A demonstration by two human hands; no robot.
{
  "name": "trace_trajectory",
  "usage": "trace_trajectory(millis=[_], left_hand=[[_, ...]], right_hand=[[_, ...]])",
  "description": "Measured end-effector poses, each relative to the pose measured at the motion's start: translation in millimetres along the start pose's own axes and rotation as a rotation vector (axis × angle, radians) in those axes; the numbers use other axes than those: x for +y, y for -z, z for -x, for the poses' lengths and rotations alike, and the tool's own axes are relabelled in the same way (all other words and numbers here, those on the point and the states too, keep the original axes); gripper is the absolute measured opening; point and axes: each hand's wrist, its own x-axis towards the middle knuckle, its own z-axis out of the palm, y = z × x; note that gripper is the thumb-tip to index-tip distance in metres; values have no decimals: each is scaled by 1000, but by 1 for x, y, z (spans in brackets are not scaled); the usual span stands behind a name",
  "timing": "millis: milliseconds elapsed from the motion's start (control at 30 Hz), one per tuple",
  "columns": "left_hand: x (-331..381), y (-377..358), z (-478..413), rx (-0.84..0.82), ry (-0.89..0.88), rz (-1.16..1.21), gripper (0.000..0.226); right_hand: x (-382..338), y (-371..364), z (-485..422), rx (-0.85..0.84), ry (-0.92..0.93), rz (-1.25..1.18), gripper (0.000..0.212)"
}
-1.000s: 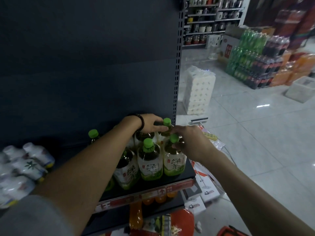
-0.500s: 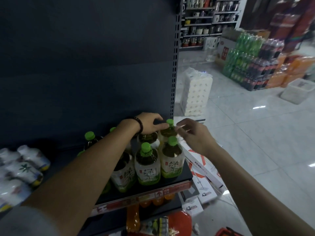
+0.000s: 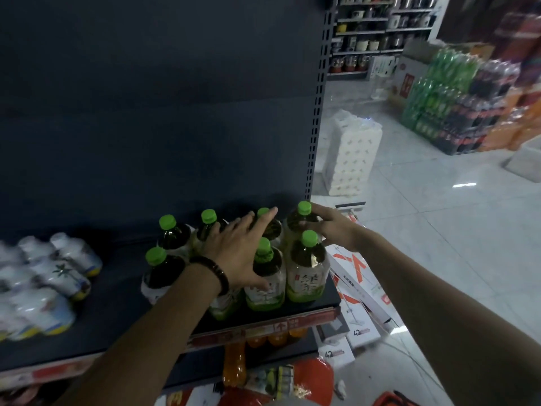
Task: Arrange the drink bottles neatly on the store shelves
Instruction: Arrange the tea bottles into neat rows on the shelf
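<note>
Holding the far-right tea bottle (image 3: pixel 296 227) at its shoulder with my right hand (image 3: pixel 333 230), fingers curled round it just under the green cap. It stands upright at the far right end of the dark shelf (image 3: pixel 117 312), in a tight cluster of green-capped bottles (image 3: pixel 306 268). My left hand (image 3: pixel 237 253), bracelet (image 3: pixel 213 272) on the wrist, lies over the middle bottles, fingers straight and spread. White bottles (image 3: pixel 55 273) lie at the shelf's left. Orange bottles (image 3: pixel 234 367) sit below. Boxes (image 3: pixel 360 276) lie on the floor to the right, with a toilet-paper pack (image 3: pixel 351 153) farther off.
</note>
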Motion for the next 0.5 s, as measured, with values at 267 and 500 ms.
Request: trace_trajectory(millis=[267,500], left_hand=[[-2,-5,1,39,-5,-86,140],[-2,-4,1,58,-10,-87,139]], right_hand=[[0,0,3,-70,31,27,30],[27,-13,43,32,108,-163,84]])
